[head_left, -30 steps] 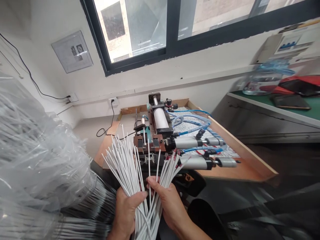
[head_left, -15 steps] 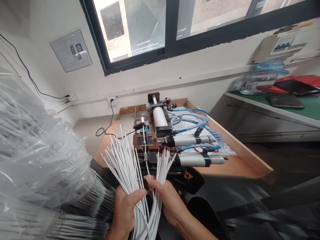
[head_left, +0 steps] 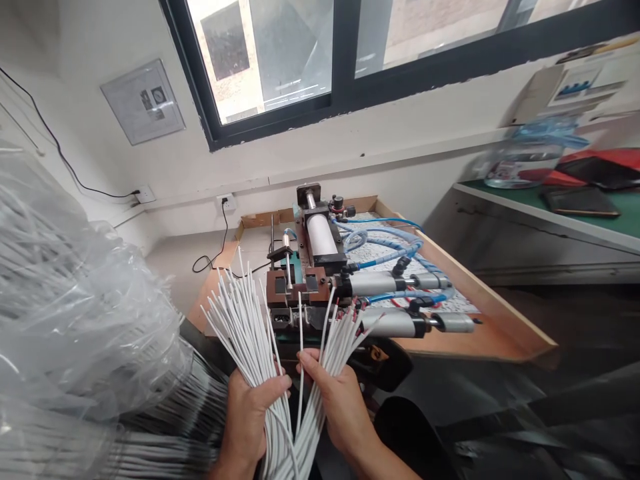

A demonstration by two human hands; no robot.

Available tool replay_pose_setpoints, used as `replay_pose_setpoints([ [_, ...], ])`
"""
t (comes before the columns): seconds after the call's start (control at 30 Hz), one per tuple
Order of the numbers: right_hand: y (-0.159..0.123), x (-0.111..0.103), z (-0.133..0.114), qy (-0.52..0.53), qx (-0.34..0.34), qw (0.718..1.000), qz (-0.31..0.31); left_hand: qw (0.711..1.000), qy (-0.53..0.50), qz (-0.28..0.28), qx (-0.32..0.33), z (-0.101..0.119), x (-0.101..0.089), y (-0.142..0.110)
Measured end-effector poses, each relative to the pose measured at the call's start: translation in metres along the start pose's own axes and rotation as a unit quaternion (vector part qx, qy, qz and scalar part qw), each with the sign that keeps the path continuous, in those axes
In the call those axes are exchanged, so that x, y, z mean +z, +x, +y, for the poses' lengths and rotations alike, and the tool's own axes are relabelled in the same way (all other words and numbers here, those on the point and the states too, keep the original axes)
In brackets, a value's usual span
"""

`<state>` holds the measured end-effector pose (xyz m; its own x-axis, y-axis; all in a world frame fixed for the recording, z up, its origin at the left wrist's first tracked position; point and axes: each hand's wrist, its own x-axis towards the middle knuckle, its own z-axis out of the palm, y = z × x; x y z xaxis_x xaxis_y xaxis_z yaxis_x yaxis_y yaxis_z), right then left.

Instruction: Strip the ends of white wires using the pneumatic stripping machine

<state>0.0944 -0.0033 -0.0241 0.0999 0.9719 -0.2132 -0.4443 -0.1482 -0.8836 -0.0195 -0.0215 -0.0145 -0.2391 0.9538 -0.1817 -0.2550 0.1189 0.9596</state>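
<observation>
My left hand (head_left: 249, 415) is closed around a thick bundle of white cables (head_left: 243, 327), whose ends fan out upward. In my right hand (head_left: 344, 408) is a smaller bundle of white cables (head_left: 336, 347), several with reddish inner wires showing at their tips. Between the two bundles a single white cable (head_left: 301, 327) stands upright at my right thumb and fingertip. Its tip is just in front of the jaws of a pneumatic wire-stripping machine (head_left: 295, 287). Below my hands the bundles come together and cross.
Air cylinders (head_left: 383, 325) and blue hoses (head_left: 387, 248) spread to the right inside a wooden-edged tray (head_left: 493, 293). Plastic-wrapped cable bundles (head_left: 95, 320) are piled at the left. A green-topped table (head_left: 600, 217) holds a clear container (head_left: 525, 157) at the right.
Half a second ago a cable reached into the machine's jaws and the cylinder rods were drawn in. Now the rods are extended again, and a single cable stands in front of the jaws.
</observation>
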Motion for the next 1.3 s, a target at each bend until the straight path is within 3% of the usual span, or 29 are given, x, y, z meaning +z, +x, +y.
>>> replay_pose_setpoints([
  [0.27, 0.014, 0.006, 0.000, 0.082, 0.068, 0.994, 0.010, 1.000, -0.007, -0.006, -0.001, 0.005, 0.003, 0.003],
  [0.5, 0.012, 0.008, -0.006, 0.108, 0.177, 0.971, -0.117, 0.999, -0.029, -0.018, -0.016, 0.007, 0.005, -0.001],
  [0.6, 0.007, 0.007, -0.007, 0.080, 0.139, 0.978, -0.134, 0.999, -0.036, -0.037, -0.007, 0.004, 0.003, -0.001],
  [0.7, 0.000, 0.002, -0.005, 0.031, 0.061, 0.994, -0.090, 0.999, -0.022, -0.021, -0.017, 0.002, 0.002, -0.002],
  [0.8, -0.006, -0.003, -0.003, -0.014, 0.034, 0.999, -0.036, 0.999, -0.019, 0.013, -0.032, 0.001, 0.002, -0.002],
  [1.07, -0.005, -0.003, -0.007, 0.015, 0.061, 0.998, -0.029, 0.999, -0.023, 0.018, -0.037, 0.005, 0.007, -0.006],
  [1.3, -0.001, 0.000, -0.007, 0.060, 0.128, 0.979, -0.150, 0.996, -0.075, -0.048, -0.002, 0.003, 0.007, -0.007],
])
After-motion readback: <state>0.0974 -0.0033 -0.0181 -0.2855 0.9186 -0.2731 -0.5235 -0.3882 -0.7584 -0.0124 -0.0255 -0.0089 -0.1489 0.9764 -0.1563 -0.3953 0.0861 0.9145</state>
